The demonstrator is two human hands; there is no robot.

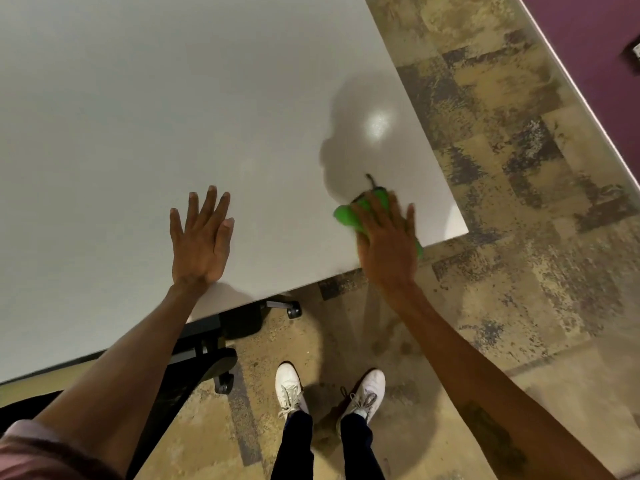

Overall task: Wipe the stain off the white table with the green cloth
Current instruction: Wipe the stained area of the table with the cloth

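Pink sleeve fabric (31, 452) showed at the near left corner, above white laced sneakers (290, 388) on mottled tan carpet (502, 168). Flat and smooth, the white table (138, 116) carried both hands near its near edge. Left hand (201, 237) lay palm-down, fingers spread, holding nothing. Right hand (388, 237), blurred, pressed flat with fingers extended on the bunched green cloth (346, 216) by the table's near right corner. Just beyond the cloth ran a thin dark stain (370, 180).
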